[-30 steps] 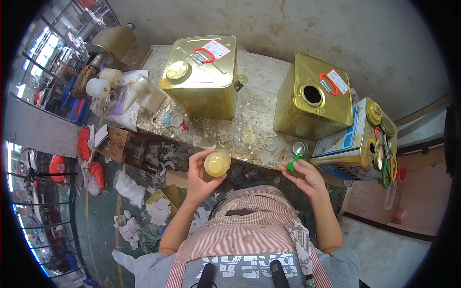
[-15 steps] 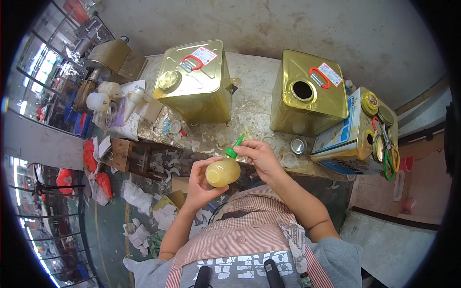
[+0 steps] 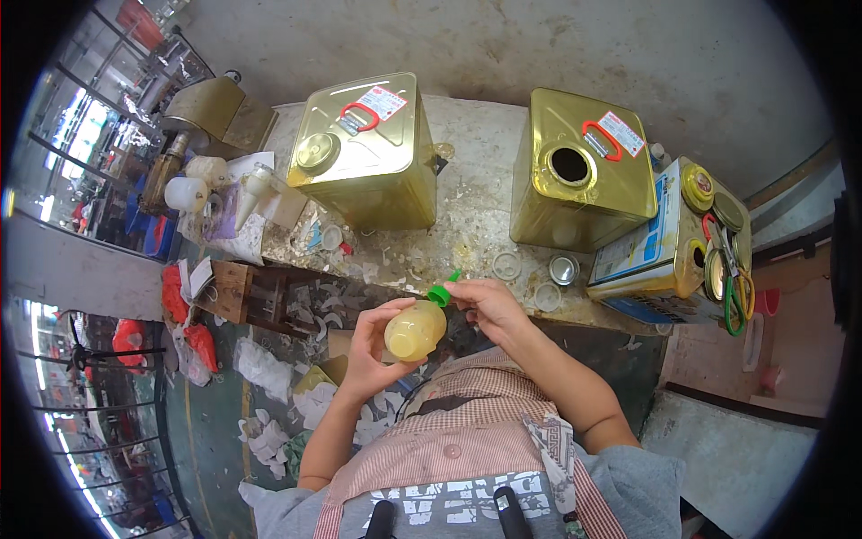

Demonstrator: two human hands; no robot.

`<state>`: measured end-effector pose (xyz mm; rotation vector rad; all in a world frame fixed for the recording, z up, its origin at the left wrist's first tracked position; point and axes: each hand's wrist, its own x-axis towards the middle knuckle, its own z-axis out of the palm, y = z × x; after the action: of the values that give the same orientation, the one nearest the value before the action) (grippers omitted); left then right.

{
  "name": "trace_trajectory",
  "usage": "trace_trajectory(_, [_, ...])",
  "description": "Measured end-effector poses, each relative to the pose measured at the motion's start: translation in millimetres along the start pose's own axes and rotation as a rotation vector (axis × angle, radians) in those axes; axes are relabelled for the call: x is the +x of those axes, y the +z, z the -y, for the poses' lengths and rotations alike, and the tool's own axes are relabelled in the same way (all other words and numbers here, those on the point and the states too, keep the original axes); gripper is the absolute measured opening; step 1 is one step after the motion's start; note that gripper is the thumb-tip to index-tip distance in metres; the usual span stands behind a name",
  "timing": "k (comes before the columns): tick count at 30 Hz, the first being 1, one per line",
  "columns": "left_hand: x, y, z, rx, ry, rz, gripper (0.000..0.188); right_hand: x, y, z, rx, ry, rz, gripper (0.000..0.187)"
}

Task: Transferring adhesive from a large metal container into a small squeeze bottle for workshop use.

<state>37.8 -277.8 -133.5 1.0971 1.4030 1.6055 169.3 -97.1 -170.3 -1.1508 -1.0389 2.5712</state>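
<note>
Slanting lengthwise, the bottle (image 3: 417,331) points its green cap (image 3: 439,296) forward-right.

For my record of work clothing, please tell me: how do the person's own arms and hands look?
The left hand and right hand are bare, without gloves; no watch is visible. Both forearms are uncovered below short grey sleeves.

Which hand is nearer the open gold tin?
Right: the right hand is at the green cap, in front and left of the tin; the left hand holds the bottle, farther left.
</note>
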Motion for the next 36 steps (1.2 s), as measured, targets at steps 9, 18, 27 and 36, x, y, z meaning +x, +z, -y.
trace_trajectory(9, [-1,-1,13,0.019,-0.045,0.006,0.070,-28,23,21,-0.134,-0.147,0.033,0.019])
trace_trajectory(18, [1,3,10,0.075,-0.155,-0.078,0.065,-37,28,22,-0.104,-0.250,0.071,0.015])
trace_trajectory(27, [2,7,18,0.236,-0.220,-0.135,0.062,-40,37,25,-0.329,-0.380,0.050,0.017])
trace_trajectory(36, [12,11,11,0.159,-0.180,-0.180,0.064,-53,59,61,-1.082,-1.102,0.065,0.019])
